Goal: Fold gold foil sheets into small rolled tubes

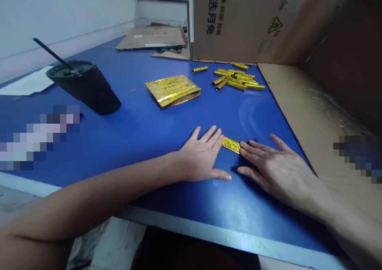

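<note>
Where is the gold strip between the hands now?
In the head view, the gold strip lies on the blue table, right of centre, the left hand at one end and the right hand at the other.

I see both bare arms angled inward, the left grip palm down with fingers fanned, its thumb toward the right grip, also palm down, little finger splayed away.

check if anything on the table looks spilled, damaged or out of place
Nothing looks broken. One gold tube lies apart from the pile of gold tubes, and a pale, curved smear marks the blue table beyond the right hand. The cup seems to lean, though that may be lens distortion.
</note>
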Demonstrator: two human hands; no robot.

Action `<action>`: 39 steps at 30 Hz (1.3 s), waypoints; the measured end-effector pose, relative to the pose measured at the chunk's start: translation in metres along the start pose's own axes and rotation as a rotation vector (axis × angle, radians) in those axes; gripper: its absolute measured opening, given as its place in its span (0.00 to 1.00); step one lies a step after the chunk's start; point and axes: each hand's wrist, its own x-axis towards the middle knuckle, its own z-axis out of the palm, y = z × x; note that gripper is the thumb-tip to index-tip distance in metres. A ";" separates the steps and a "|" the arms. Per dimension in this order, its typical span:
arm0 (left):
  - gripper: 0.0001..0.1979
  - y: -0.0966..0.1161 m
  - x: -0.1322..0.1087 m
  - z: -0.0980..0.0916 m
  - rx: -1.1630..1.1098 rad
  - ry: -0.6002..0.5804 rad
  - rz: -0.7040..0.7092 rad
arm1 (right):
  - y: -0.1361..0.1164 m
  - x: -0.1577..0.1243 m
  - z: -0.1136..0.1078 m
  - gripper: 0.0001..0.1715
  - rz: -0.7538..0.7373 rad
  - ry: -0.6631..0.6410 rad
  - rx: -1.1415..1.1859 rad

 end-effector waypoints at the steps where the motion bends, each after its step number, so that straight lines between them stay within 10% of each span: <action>1: 0.48 -0.001 0.000 -0.002 -0.021 -0.016 0.000 | 0.001 0.000 0.001 0.23 0.000 0.003 0.000; 7: 0.34 -0.023 0.008 -0.011 -0.216 -0.019 0.017 | 0.015 0.003 0.011 0.14 0.023 0.074 0.093; 21: 0.10 -0.024 0.011 -0.004 -0.359 0.462 -0.131 | 0.028 0.013 0.023 0.10 0.192 0.249 0.617; 33: 0.09 -0.022 0.017 0.003 -0.093 0.341 0.077 | 0.031 0.015 0.030 0.10 0.336 0.278 0.708; 39: 0.10 -0.020 0.018 0.002 -0.072 0.314 0.066 | 0.018 0.008 0.011 0.08 0.268 0.549 0.456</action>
